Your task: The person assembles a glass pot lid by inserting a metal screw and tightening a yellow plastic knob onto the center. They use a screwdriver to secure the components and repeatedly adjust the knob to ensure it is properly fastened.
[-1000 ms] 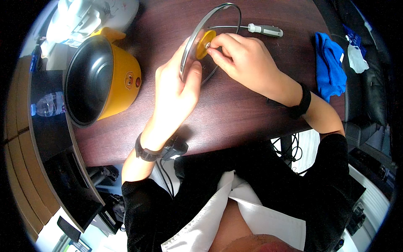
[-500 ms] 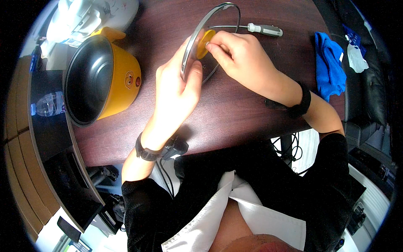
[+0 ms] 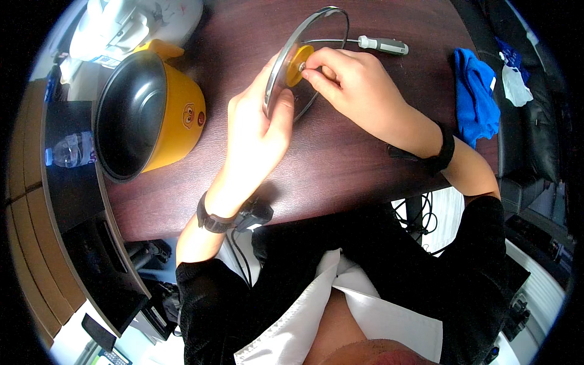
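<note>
My left hand [image 3: 258, 125] grips a round glass lid [image 3: 275, 79] with a metal rim, holding it on edge above the table. On the lid sits a yellow knob [image 3: 293, 72]. At the knob's middle my right hand [image 3: 359, 79] pinches a small silver piece, which looks like a screw [image 3: 302, 67], between thumb and forefinger. The fingers partly hide it. Behind the lid lies a screwdriver [image 3: 389, 45] with a grey and white handle, its shaft pointing left. Left of my hands, a yellow pot [image 3: 176, 121] with a dark inside rests tipped on its side.
A blue cloth [image 3: 476, 97] lies at the table's right edge. White appliance-like items [image 3: 121, 30] stand at the far left. A clear plastic bottle [image 3: 70, 150] lies on a dark surface beside the table [image 3: 207, 182]. Cables [image 3: 426, 216] hang below the front edge.
My right fingertips have shifted slightly at the knob, and more of the silver piece shows. The left hand keeps its grip on the lid, nearly unmoved.
</note>
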Motion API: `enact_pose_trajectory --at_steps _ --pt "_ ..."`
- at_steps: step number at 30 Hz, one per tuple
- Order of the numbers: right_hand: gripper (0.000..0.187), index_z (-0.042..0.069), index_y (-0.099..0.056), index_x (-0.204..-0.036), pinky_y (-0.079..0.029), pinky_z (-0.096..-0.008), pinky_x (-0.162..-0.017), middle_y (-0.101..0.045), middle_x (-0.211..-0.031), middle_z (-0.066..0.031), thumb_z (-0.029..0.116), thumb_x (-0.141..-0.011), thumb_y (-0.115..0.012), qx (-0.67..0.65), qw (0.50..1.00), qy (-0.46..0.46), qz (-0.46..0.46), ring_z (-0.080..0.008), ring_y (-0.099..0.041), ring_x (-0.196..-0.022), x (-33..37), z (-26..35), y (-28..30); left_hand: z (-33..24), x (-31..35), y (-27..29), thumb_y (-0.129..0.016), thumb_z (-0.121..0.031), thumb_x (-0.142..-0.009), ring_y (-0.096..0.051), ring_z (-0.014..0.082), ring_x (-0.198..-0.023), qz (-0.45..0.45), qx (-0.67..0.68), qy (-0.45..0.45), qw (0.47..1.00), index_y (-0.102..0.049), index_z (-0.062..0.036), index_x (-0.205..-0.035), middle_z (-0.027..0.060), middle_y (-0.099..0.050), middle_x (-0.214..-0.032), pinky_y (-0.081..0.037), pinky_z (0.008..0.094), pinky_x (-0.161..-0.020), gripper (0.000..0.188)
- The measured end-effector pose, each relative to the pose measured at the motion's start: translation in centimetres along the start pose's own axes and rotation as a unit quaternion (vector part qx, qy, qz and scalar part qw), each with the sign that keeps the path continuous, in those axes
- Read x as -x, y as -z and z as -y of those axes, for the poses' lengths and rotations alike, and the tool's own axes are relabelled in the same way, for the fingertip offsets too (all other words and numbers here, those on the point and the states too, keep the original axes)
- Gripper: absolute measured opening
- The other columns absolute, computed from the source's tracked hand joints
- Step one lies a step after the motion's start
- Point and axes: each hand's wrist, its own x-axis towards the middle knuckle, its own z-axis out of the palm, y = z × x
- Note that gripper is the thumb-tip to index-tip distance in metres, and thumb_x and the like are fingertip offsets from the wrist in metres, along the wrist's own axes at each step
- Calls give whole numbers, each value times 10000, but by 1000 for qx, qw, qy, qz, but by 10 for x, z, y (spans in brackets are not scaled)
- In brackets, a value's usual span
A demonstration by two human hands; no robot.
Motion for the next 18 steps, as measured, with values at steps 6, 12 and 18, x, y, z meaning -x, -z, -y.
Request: enact_pose_trajectory --at_steps 6,12,18 --pt "198 11 -608 -833 -512 -409 -555 -627 -722 -169 201 -884 -593 28 999 28 -14 -346 -631 -639 -1 0 -3 0 0 0 -476 10 -840 -550 112 -542 3 -21 -11 1000 -502 -40 -1328 93 -587 -664 -456 259 -548 491" --pt "255 -5 -612 -771 -439 -298 -457 -573 -598 -71 204 -911 -572 -280 934 -207 84 -187 -560 -476 -7 3 0 -2 -1 1 -476 8 -842 -536 109 -540 4 -22 -8 1000 -506 -40 -1323 93 -582 -662 -442 257 -542 484" --pt "267 5 -623 -775 -381 -236 -427 -512 -565 8 210 -933 -557 -441 830 -310 144 -71 -467 -429 -6 1 8 2 0 1 -472 17 -842 -522 104 -540 5 -6 -4 1000 -506 -37 -1319 84 -576 -665 -431 248 -542 481"
